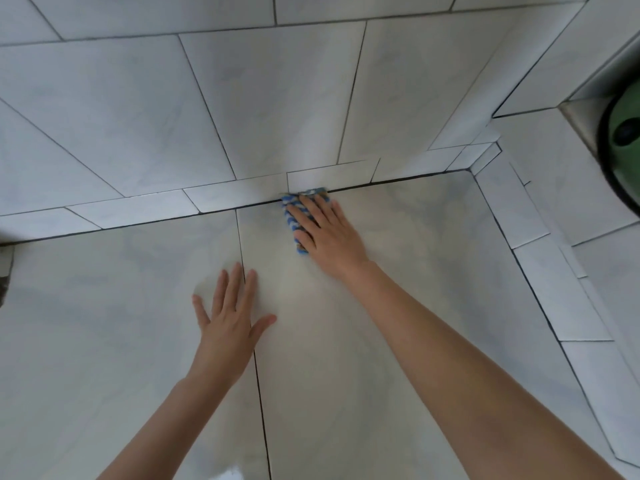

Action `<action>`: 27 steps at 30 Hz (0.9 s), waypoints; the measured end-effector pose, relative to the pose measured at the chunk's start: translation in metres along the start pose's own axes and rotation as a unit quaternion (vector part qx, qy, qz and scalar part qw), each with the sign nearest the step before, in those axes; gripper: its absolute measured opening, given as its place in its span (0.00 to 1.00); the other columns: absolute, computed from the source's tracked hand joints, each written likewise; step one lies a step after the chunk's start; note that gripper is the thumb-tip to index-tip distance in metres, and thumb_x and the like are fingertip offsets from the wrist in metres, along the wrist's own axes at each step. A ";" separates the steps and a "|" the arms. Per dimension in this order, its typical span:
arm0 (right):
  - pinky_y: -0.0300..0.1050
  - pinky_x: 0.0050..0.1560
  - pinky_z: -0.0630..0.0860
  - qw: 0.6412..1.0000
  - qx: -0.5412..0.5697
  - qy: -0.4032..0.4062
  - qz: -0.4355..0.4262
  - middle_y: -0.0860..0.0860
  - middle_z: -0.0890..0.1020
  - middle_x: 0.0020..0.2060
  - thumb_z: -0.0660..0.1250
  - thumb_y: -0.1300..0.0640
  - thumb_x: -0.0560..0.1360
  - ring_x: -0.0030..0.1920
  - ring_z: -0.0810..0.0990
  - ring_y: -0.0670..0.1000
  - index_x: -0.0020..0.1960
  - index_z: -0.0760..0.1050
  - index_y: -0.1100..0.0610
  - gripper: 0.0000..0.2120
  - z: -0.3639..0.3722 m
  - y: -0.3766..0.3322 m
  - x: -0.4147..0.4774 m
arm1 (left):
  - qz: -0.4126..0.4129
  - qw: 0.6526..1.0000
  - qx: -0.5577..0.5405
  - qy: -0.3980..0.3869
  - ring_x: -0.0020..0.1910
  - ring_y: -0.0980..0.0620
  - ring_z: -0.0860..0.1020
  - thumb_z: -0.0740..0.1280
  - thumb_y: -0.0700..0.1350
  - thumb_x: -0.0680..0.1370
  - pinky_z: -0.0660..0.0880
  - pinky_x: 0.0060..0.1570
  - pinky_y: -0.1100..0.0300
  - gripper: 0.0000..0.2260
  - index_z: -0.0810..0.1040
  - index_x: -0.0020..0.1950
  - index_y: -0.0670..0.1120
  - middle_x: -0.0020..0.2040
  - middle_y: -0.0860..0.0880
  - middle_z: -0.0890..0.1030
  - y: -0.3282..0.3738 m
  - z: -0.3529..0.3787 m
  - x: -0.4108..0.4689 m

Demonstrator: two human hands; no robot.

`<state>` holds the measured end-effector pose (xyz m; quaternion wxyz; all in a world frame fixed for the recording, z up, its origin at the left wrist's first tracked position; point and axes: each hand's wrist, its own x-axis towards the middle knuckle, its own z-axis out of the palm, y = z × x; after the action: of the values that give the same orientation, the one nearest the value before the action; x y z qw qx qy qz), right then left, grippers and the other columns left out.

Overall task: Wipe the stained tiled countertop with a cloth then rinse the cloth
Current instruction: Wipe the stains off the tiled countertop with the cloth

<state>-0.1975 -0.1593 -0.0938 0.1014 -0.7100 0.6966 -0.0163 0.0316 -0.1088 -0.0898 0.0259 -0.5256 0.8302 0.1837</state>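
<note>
**Back wall** (138, 116): large pale grey, faintly marbled tiles with thin dark grout lines, several of them slanted. Along its foot, a row of narrow tiles (235, 194) meets the far edge of the countertop (104, 341) at a dark joint. At the far right corner a second tiled surface (554, 46) turns toward the viewer, with a similar border strip (540, 271) along the countertop's right edge. Upper right: a brushed-metal sink rim (578, 116) beside a round green object (628, 105) with a black rim. The light is soft and diffuse, with a brighter vertical band (322, 98) on the back wall.
</note>
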 end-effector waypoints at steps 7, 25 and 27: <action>0.64 0.69 0.57 0.994 -0.054 0.016 0.090 0.62 0.63 0.72 0.46 0.51 0.77 0.72 0.60 0.67 0.63 0.73 0.60 0.24 -0.012 0.097 -0.031 | -0.009 1.000 -0.004 0.002 0.74 0.51 0.40 0.32 0.71 0.70 0.42 0.70 0.40 0.42 0.47 0.76 0.47 0.77 0.48 0.45 0.009 0.006 0.002; 0.51 0.74 0.36 0.951 -0.089 0.000 0.296 0.55 0.49 0.77 0.35 0.46 0.75 0.76 0.44 0.56 0.75 0.56 0.60 0.33 -0.008 0.201 -0.083 | -0.025 0.999 -0.030 0.005 0.73 0.56 0.33 0.42 0.69 0.72 0.34 0.70 0.47 0.37 0.41 0.76 0.52 0.76 0.54 0.39 0.010 0.000 0.001; 0.47 0.71 0.30 0.945 -0.077 -0.008 0.318 0.54 0.46 0.77 0.38 0.47 0.76 0.76 0.41 0.54 0.76 0.52 0.59 0.31 -0.004 0.199 -0.095 | -0.028 0.999 -0.032 0.003 0.73 0.56 0.34 0.49 0.67 0.75 0.34 0.70 0.47 0.36 0.42 0.76 0.51 0.76 0.53 0.40 0.013 -0.002 0.001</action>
<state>-0.3972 -0.0671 -0.1121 0.0515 -0.4577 0.8843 0.0763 0.0198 -0.1054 -0.0844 0.0112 -0.5495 0.8092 0.2079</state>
